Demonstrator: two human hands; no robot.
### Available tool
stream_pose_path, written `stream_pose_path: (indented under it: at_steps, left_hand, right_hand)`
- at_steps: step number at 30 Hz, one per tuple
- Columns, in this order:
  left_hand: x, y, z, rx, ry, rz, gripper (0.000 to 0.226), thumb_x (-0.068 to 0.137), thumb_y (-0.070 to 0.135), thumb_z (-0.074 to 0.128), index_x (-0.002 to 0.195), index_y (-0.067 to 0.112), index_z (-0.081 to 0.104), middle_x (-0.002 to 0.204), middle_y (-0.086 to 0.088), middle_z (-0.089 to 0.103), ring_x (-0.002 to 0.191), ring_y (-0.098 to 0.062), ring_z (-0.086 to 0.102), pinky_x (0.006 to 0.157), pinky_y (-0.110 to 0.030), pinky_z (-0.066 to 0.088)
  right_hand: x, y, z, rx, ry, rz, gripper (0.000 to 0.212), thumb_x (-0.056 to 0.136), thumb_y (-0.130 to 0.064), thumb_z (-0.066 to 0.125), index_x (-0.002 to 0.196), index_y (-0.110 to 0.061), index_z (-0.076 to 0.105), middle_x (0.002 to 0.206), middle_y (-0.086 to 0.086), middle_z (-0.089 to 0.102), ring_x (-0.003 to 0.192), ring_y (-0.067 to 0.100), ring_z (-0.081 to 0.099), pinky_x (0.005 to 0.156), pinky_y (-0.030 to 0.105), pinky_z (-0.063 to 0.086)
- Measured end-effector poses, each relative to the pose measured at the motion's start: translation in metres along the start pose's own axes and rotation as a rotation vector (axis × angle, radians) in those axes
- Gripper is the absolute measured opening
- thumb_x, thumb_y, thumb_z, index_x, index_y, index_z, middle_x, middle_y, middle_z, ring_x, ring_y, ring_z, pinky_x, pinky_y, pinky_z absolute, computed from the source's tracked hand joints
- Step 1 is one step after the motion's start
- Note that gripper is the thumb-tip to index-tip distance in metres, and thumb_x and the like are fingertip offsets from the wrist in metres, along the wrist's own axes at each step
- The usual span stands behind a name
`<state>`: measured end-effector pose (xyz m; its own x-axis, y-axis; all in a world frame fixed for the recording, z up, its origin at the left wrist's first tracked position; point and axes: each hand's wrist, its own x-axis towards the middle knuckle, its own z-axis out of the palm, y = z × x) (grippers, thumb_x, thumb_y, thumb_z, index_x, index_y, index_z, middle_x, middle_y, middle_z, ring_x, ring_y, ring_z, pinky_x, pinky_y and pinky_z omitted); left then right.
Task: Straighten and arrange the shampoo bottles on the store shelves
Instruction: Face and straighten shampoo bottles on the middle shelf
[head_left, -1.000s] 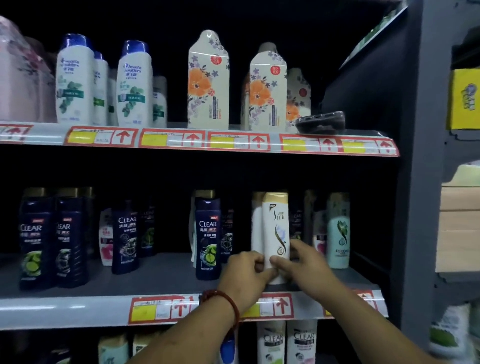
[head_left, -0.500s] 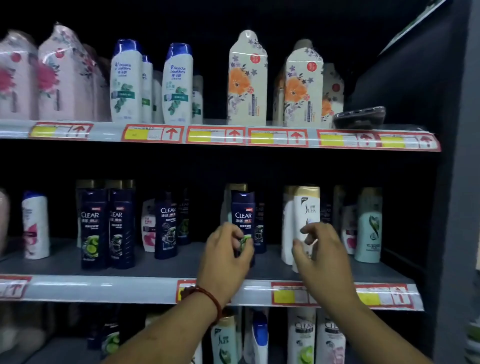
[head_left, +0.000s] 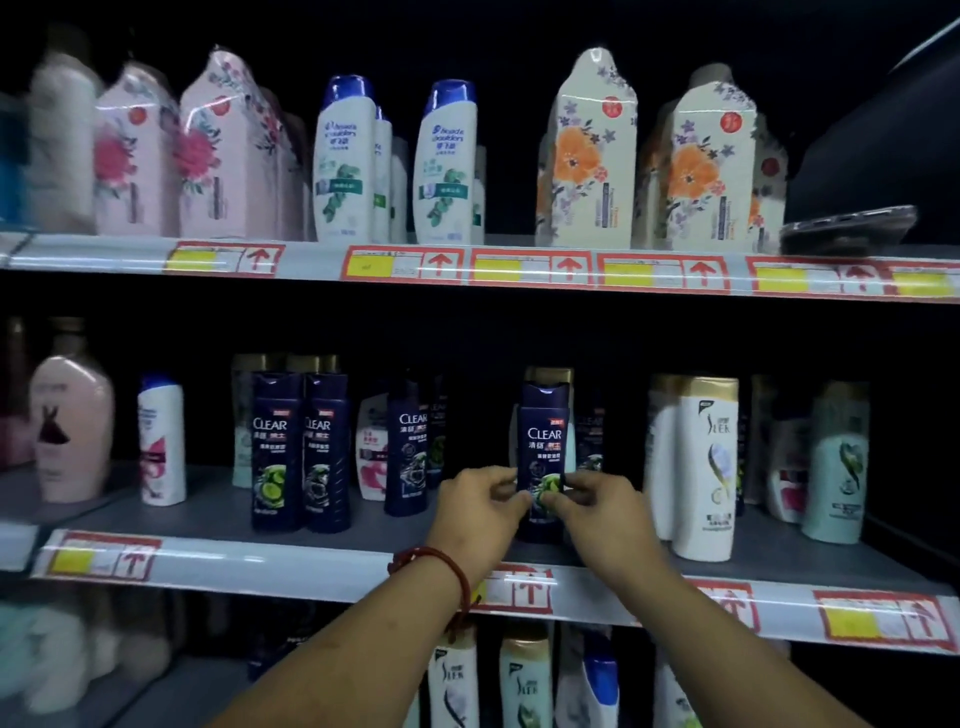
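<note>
Nearest the camera, two forearms reach up from below, the left one with a red cord (head_left: 441, 566) round the wrist. The left hand (head_left: 480, 512) and right hand (head_left: 597, 512) meet on either side of one dark blue bottle (head_left: 543, 431). The fingers (head_left: 511, 493) of each hand are curled in and pinch its lower part from opposite sides. Holding it low and from both sides probably lets the person turn or slide the bottle on its base without tipping it.

The bottle stands upright near the front of the middle shelf (head_left: 311, 564), just behind the price strip (head_left: 519, 590), with its label facing out. I judge the step in hand to be squaring this bottle to the edge.

On the same shelf, a pair of matching dark bottles (head_left: 298, 447) stands side by side to the left, fronts forward. A single one (head_left: 408, 447) sits further back between that pair and the held bottle. To the right, a white bottle with a gold cap (head_left: 709, 467) stands close to the edge. The rows are uneven in depth, so more bottles likely need pulling forward.

Further up, the top shelf (head_left: 311, 254) carries white bottles with blue caps (head_left: 345, 161) and flowered cartons (head_left: 595, 156), all facing out. A dark flat object (head_left: 849, 228) lies at its right end; what it is I cannot tell.
</note>
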<state>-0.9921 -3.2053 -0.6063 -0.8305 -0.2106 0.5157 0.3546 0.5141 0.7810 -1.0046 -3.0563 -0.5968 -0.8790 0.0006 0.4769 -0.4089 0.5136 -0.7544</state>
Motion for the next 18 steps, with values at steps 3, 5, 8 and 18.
stream_pose_path:
  at_steps: [3, 5, 8, 18]
  left_hand:
    - [-0.004, -0.011, -0.025, 0.049, 0.109, 0.002, 0.041, 0.087, 0.024, 0.075, 0.126, 0.015, 0.066, 0.099, 0.006, 0.068, 0.088, -0.002, 0.060, 0.066, 0.005, 0.040]
    - [-0.003, -0.020, -0.045, 0.074, 0.154, -0.014, 0.039, 0.085, 0.023, 0.077, 0.122, 0.014, 0.068, 0.094, 0.004, 0.069, 0.086, -0.004, 0.062, 0.065, 0.004, 0.040]
    - [-0.002, -0.034, -0.074, 0.148, 0.194, -0.021, 0.038, 0.085, 0.024, 0.077, 0.120, 0.013, 0.069, 0.091, 0.002, 0.071, 0.086, -0.007, 0.064, 0.068, 0.000, 0.040]
    - [-0.008, -0.053, -0.128, 0.214, 0.126, 0.064, 0.026, 0.091, 0.014, 0.065, 0.116, 0.016, 0.071, 0.085, 0.007, 0.068, 0.077, -0.001, 0.064, 0.070, -0.005, 0.049]
  right_hand:
    - [0.002, -0.014, 0.024, 0.004, -0.043, -0.014, 0.037, 0.088, -0.029, 0.075, 0.118, -0.009, 0.070, 0.095, 0.000, 0.072, 0.086, 0.010, 0.065, 0.072, 0.021, 0.048]
    - [0.002, -0.026, 0.044, 0.010, -0.051, -0.014, 0.039, 0.087, -0.030, 0.075, 0.120, -0.010, 0.069, 0.091, -0.001, 0.070, 0.084, 0.011, 0.064, 0.069, 0.021, 0.047]
    - [0.001, -0.045, 0.077, -0.002, -0.060, -0.039, 0.038, 0.086, -0.032, 0.075, 0.119, -0.014, 0.070, 0.087, -0.004, 0.068, 0.082, 0.011, 0.063, 0.068, 0.019, 0.046]
    - [-0.005, -0.071, 0.118, 0.058, -0.129, -0.073, 0.035, 0.084, -0.029, 0.078, 0.108, -0.028, 0.053, 0.078, -0.019, 0.058, 0.069, -0.009, 0.053, 0.051, 0.003, 0.038]
